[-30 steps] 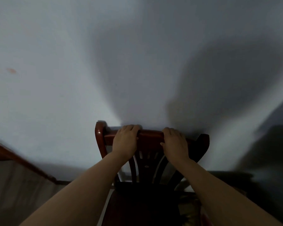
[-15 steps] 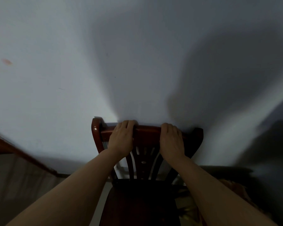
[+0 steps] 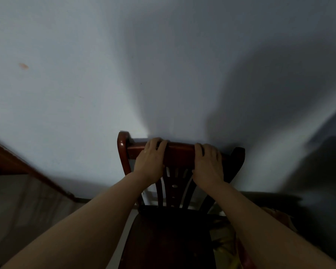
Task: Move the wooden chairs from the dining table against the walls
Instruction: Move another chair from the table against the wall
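Both hands (image 3: pixel 150 160) gripping chair (image 3: pixel 179 154), flush against wall (image 3: pixel 85 103)

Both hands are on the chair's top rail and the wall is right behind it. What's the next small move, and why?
Probably let go. The left hand and right hand are draped over the top rail of the wooden chair, which already looks to sit at the white wall, with no clear gap showing behind the rail. The legs and floor contact are hidden, so a gentle push first to confirm contact would be prudent.
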A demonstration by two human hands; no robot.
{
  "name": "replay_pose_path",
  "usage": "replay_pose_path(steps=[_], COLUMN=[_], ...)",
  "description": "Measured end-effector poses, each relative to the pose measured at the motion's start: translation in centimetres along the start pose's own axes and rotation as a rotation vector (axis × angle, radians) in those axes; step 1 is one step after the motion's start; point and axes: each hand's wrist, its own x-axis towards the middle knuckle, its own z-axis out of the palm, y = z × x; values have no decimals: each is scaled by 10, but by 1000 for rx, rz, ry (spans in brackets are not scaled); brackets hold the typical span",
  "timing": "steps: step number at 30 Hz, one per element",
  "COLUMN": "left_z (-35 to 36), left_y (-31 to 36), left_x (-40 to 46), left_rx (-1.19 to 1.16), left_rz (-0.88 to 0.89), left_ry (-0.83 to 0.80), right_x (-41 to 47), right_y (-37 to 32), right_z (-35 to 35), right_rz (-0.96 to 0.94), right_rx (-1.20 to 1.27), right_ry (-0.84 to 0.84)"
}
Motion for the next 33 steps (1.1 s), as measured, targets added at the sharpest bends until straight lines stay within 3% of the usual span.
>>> replay_pose_path(steps=[7, 18, 33], left_z=[-12, -61, -160], left_y=[-5, -44, -190], left_x=[-27, -96, -325], left_rx=[98, 118, 149], left_rz=[-24, -195, -485], left_ry=[-103, -72, 33], right_x=[-12, -42, -149], right_y=[-32, -116, -347], right_z=[-15, -28, -5], right_rz=[-38, -214, -517], right_rx=[17, 45, 23], right_ry=[-44, -51, -80])
